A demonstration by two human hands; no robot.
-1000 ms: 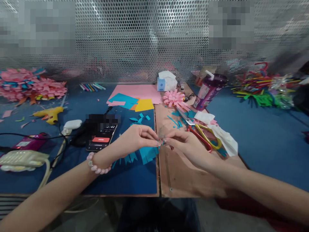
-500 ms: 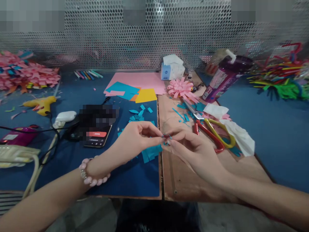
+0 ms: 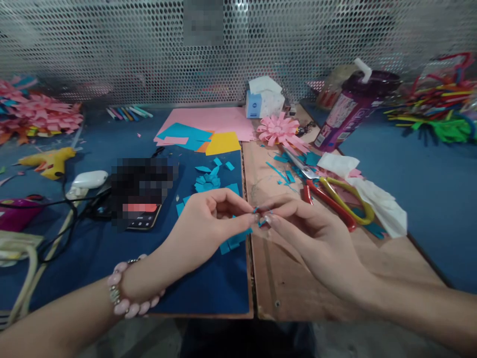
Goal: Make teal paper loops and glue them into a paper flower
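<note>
My left hand and my right hand meet above the seam between the blue mat and the wooden board. Between their thumbs and fingertips they pinch a small blue paper piece, mostly hidden by the fingers. A pink bead bracelet is on my left wrist. Just beyond my left hand lie a blue paper flower and cut blue pieces. Scissors with red and yellow handles rest beyond my right hand, near a pink paper flower.
Coloured paper sheets and a tissue box are at the back. A purple cup and pipe cleaners stand right. A phone, cables and a yellow glue gun lie left, below pink flowers.
The camera view has shifted slightly. Both hands stay together at the fingertips, with the small blue piece turned a little and showing more below the fingers.
</note>
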